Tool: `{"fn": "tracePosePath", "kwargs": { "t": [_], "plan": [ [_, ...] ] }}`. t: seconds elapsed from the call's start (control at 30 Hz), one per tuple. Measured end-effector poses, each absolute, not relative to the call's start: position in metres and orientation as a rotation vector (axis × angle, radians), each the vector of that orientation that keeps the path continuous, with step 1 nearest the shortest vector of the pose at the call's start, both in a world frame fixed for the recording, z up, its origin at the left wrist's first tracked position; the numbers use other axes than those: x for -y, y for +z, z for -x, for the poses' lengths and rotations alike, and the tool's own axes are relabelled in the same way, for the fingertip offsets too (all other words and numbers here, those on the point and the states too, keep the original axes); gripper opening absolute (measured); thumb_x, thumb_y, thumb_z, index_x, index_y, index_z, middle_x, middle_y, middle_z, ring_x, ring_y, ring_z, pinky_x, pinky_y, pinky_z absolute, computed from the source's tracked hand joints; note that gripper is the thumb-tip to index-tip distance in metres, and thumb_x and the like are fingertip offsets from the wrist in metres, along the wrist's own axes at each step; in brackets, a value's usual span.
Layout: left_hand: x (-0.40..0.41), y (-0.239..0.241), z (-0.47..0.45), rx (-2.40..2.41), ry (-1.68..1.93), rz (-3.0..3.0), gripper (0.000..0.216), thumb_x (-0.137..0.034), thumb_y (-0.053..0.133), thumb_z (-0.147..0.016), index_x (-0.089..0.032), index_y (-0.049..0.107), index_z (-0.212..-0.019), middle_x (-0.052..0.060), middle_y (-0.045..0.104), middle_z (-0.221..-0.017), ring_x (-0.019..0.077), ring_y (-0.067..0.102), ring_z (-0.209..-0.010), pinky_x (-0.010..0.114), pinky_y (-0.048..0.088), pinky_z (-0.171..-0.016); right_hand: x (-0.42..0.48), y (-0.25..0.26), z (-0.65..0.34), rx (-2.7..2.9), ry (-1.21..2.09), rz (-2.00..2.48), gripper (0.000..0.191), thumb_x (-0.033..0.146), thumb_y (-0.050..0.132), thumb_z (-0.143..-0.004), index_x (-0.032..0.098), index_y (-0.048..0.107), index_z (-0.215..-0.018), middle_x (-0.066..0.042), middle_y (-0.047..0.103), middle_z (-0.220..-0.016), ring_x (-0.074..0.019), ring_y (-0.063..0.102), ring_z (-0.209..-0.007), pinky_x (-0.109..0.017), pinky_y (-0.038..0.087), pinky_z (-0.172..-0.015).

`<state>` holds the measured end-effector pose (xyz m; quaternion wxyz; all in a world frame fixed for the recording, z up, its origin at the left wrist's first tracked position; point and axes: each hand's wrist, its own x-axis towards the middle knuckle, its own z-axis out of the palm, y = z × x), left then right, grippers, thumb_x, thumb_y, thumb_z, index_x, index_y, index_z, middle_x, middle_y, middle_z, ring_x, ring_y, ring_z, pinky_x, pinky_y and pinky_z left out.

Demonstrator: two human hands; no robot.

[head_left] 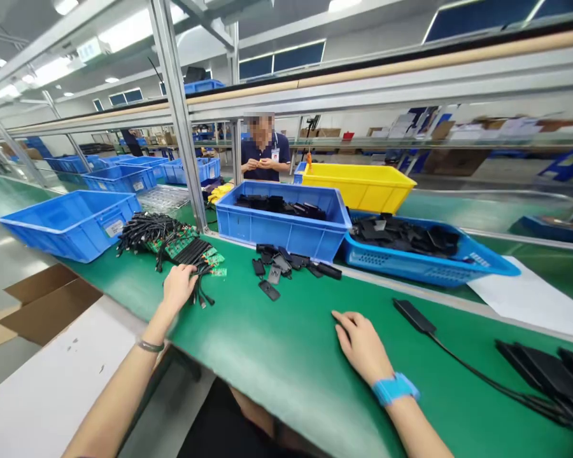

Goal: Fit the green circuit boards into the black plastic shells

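Observation:
My left hand (179, 286) reaches to the front of a pile of black cables (148, 232) with small green circuit boards (214, 259) on their ends. Its fingers are closed round a black cable (201, 270) at the edge of the pile; the fingertips are partly hidden. My right hand (360, 343), a blue band at its wrist, rests on the green table (262, 350) with fingers stretched out and nothing held. Between the hands lie several small black plastic housings (274, 273). To the right of my right hand is a black box-shaped device (413, 315) with a cable.
A blue bin (281, 226) of black parts stands behind the housings, beside a blue basket (410, 264) of black pieces and a yellow bin (358, 184). Another blue bin (71, 222) stands left. More black devices (544, 375) lie far right. A person (266, 152) works opposite.

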<state>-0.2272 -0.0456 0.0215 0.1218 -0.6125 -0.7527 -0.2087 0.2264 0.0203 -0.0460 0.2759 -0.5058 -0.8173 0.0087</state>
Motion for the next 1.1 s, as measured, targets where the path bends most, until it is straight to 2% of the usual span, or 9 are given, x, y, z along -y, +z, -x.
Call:
{"fn": "tracePosePath", "kwargs": {
  "t": [0.13,0.33,0.43,0.5,0.6,0.7,0.83,0.97,1.1],
  "plan": [
    [0.018,0.031,0.249,2.23,-0.453,1.865,0.015,-0.027,0.061,-0.077,-0.022,0.057,-0.063,0.008,0.064,-0.067,0.0274,0.063,-0.074,0.033,0.048,-0.065,-0.008,-0.05,-0.228,2.083,0.171,1.419,0.036,0.036,0.048,-0.081,0.027,0.073,-0.104,-0.017,0.063,-0.1,-0.0352,0.061,-0.093,-0.054,0.05,-0.083],
    [0.021,0.064,0.2,2.325,-0.691,2.077,0.016,-0.039,0.045,-0.089,-0.026,0.052,-0.083,0.002,0.064,-0.07,0.0209,0.061,-0.062,0.03,0.045,-0.057,0.018,-0.008,-0.177,1.822,1.201,1.281,0.028,0.051,0.059,-0.081,0.037,0.074,-0.1,-0.009,0.064,-0.116,-0.0331,0.057,-0.111,-0.054,0.043,-0.098],
    [0.013,0.074,0.145,2.296,-1.009,2.599,0.019,-0.042,0.055,-0.086,-0.025,0.053,-0.08,-0.001,0.066,-0.069,0.0154,0.061,-0.06,0.025,0.046,-0.056,0.012,0.014,-0.136,1.267,1.834,1.022,0.048,0.06,0.061,-0.079,0.032,0.065,-0.118,-0.009,0.064,-0.122,-0.029,0.057,-0.115,-0.05,0.044,-0.098],
    [-0.007,0.072,0.113,2.099,-0.969,3.027,0.015,-0.036,0.052,-0.088,-0.022,0.057,-0.087,0.0,0.068,-0.072,0.0144,0.063,-0.061,0.024,0.048,-0.058,0.004,0.023,-0.119,0.871,1.944,0.893,0.054,0.063,0.062,-0.078,0.026,0.063,-0.118,-0.01,0.066,-0.114,-0.0252,0.06,-0.107,-0.045,0.047,-0.094],
    [-0.06,0.062,0.084,1.92,-0.831,2.747,0.021,-0.02,0.05,-0.088,-0.019,0.06,-0.105,0.008,0.07,-0.1,0.0202,0.064,-0.089,0.032,0.05,-0.081,-0.006,0.03,-0.119,0.702,1.854,0.917,0.046,0.058,0.066,-0.078,0.02,0.065,-0.104,-0.004,0.067,-0.085,-0.0141,0.058,-0.071,-0.026,0.05,-0.063],
    [-0.117,0.052,0.075,1.939,-0.808,2.564,0.038,-0.008,0.048,-0.084,-0.019,0.057,-0.12,0.013,0.059,-0.13,0.0253,0.051,-0.119,0.042,0.039,-0.102,-0.013,0.035,-0.143,0.937,1.734,1.075,0.049,0.054,0.068,-0.078,0.02,0.063,-0.112,0.001,0.059,-0.072,-0.008,0.037,-0.051,-0.018,0.026,-0.04],
    [-0.149,0.044,0.078,2.07,-0.961,2.58,0.033,-0.006,0.051,-0.081,-0.017,0.064,-0.109,0.014,0.067,-0.107,0.0286,0.053,-0.115,0.046,0.035,-0.105,-0.016,0.041,-0.176,1.49,1.296,1.277,0.05,0.05,0.06,-0.083,0.018,0.064,-0.12,-0.001,0.058,-0.072,-0.0115,0.042,-0.054,-0.023,0.034,-0.046],
    [-0.125,0.043,0.092,2.31,-1.326,2.408,0.038,-0.008,0.046,-0.083,-0.014,0.059,-0.118,0.018,0.06,-0.116,0.0311,0.05,-0.12,0.049,0.037,-0.103,-0.016,0.042,-0.181,1.821,0.75,1.306,0.037,0.038,0.053,-0.088,0.019,0.066,-0.118,-0.001,0.058,-0.069,-0.0148,0.051,-0.059,-0.026,0.043,-0.054],
    [-0.087,0.034,0.079,2.549,-1.764,2.406,0.03,-0.014,0.048,-0.083,-0.011,0.06,-0.111,0.014,0.066,-0.099,0.0245,0.065,-0.091,0.043,0.053,-0.083,-0.018,0.039,-0.165,1.887,0.57,1.227,0.026,0.031,0.052,-0.091,0.018,0.066,-0.108,-0.002,0.065,-0.076,-0.015,0.058,-0.063,-0.025,0.047,-0.059]
  ]
}}
